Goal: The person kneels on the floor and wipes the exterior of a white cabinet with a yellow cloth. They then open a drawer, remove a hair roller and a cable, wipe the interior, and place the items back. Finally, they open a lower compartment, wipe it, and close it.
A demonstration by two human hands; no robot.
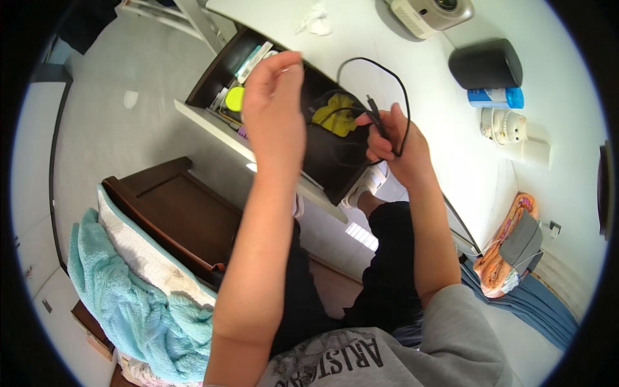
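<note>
My right hand (408, 150) holds a black cable (404, 87) with a plug end pointing up between the fingers; a loop of it arches over the white desktop and another part hangs above the drawer. My left hand (273, 96) is raised over the drawer's left part, fingers bent towards the thumb; whether anything thin lies between them I cannot tell. Below both hands the dark-lined drawer (319, 157) stands pulled out. It holds a crumpled yellow-green item (336, 116), a round lime-green lid (235, 99) and a white boxlike item (255, 63).
On the white desk (435, 116) stand a beige projector (430, 17), a black speaker-like object (486, 64), a blue bottle (495, 97) and a white cat figurine (508, 126). Crumpled tissue (315, 20) lies near its far edge. A wooden bed (184, 208) with a turquoise blanket (130, 285) is at left.
</note>
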